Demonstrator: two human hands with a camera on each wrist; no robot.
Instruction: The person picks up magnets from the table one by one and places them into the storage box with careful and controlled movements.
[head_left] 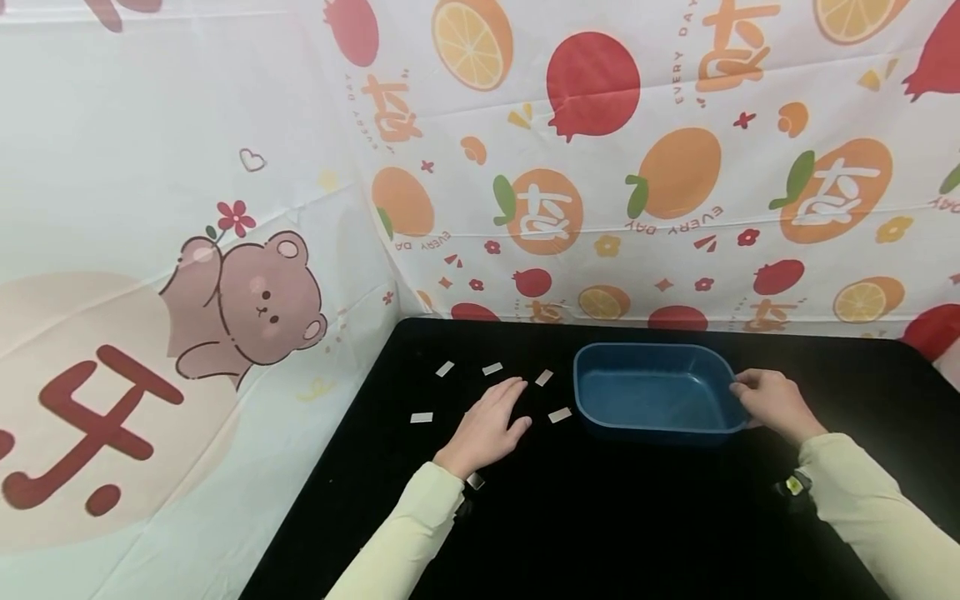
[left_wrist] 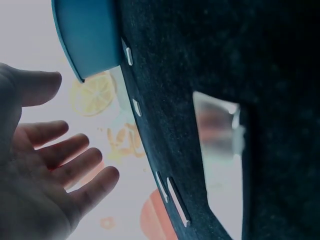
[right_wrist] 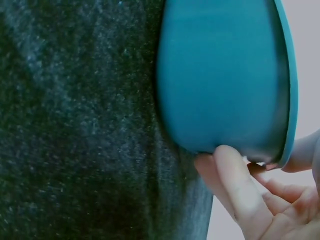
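Right hand pinches blue tub rim near table back edge | left hand flat, grip spread, among white tiles

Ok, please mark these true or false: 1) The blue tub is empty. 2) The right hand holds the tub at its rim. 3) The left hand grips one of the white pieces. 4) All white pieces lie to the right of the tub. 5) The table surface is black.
1) The blue tub is empty. True, as far as the head view shows.
2) The right hand holds the tub at its rim. True; the fingers curl at its right edge.
3) The left hand grips a white piece. False; its fingers are straight and hold nothing.
4) All white pieces lie right of the tub. False; they lie left of it.
5) The table is black. True.
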